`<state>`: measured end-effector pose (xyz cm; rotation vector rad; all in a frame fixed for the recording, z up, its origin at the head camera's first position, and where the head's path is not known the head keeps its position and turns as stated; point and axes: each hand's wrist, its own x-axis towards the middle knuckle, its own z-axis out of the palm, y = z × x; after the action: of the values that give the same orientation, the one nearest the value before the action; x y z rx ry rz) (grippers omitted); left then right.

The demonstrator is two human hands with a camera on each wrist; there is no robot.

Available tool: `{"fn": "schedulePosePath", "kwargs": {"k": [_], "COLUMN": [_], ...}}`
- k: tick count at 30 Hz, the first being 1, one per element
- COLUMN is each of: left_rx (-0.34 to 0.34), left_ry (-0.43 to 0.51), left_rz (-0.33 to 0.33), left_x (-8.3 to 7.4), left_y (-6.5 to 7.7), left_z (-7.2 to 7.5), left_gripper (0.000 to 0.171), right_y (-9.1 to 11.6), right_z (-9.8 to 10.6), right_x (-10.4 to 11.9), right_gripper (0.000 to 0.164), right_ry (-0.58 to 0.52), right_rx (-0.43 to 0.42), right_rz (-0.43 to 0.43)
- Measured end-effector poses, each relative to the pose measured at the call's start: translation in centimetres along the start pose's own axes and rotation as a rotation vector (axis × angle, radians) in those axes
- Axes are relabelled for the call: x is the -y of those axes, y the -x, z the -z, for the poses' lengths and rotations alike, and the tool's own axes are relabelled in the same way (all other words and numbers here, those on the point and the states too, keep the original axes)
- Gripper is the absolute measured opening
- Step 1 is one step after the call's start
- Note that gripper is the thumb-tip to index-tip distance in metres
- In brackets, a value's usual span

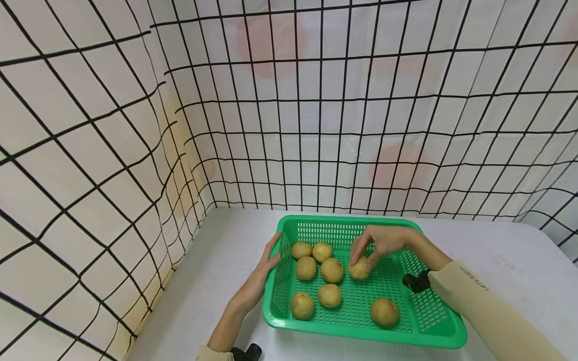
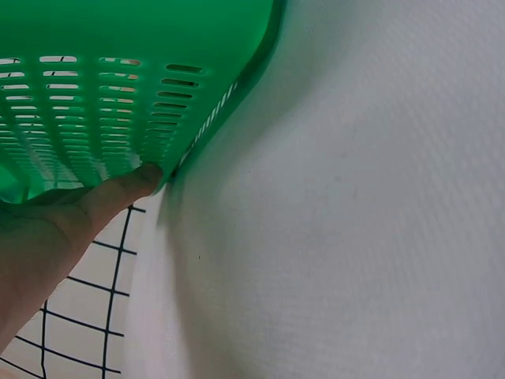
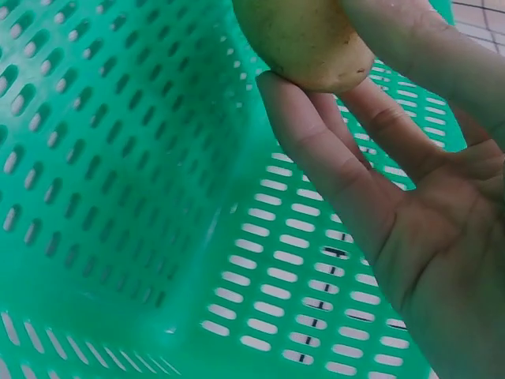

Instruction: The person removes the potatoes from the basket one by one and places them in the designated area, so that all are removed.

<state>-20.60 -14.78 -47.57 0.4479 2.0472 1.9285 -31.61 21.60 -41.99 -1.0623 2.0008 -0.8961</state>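
A green perforated plastic basket (image 1: 361, 338) stands on a white-covered surface with several potatoes inside. Over its middle, my right hand (image 1: 384, 238) pinches a potato (image 1: 359, 269) between thumb and fingers. In the right wrist view that potato (image 3: 304, 43) sits at the fingertips, above the slotted basket floor. My left hand (image 1: 259, 276) rests along the basket's left side, fingers and thumb at the rim. The left wrist view shows a straight finger (image 2: 118, 193) against the slotted outer wall (image 2: 118, 103).
Several potatoes, one of them a round potato (image 1: 332, 271), lie grouped in the basket's left half. A single potato (image 1: 385, 313) is near the front right. Black netting (image 1: 320, 100) rises behind and to the left. The white surface (image 1: 194, 281) extends around the basket.
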Motion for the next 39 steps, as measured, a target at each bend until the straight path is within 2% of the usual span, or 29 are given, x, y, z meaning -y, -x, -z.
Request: {"fn": "schedulePosePath", "kwargs": {"k": [7,10,18,25,35,39], "left_rx": [-0.006,-0.008,-0.008,-0.012,-0.006,-0.001], "left_ry": [0.004,0.002,0.001,-0.01,-0.001,0.0], "left_rz": [0.005,0.006,0.006,0.006,0.002,0.003], "left_x": [-0.1,-0.1,-0.1,-0.1,0.0,0.0], "left_y": [0.0,0.0,0.1,0.0,0.0,0.0], "left_z": [0.0,0.0,0.0,0.0,0.0,0.0], "left_gripper": [0.056,0.056,0.056,0.056,0.056,0.056], "right_y": [1.2,2.0,5.0,8.5,15.0,18.3], "right_z": [1.1,1.6,2.5,3.4,3.9,3.4], "right_x": [1.1,1.6,3.1,3.2,1.7,0.3], "right_gripper": [0.034,0.034,0.032,0.034,0.034,0.035], "right_ry": [-0.029,-0.023,-0.005,0.013,0.112,0.156], "right_rx": [-0.023,-0.052,-0.164,-0.268,-0.469,-0.585], "right_rz": [0.161,0.199,0.201,0.217,0.111,0.011]}}
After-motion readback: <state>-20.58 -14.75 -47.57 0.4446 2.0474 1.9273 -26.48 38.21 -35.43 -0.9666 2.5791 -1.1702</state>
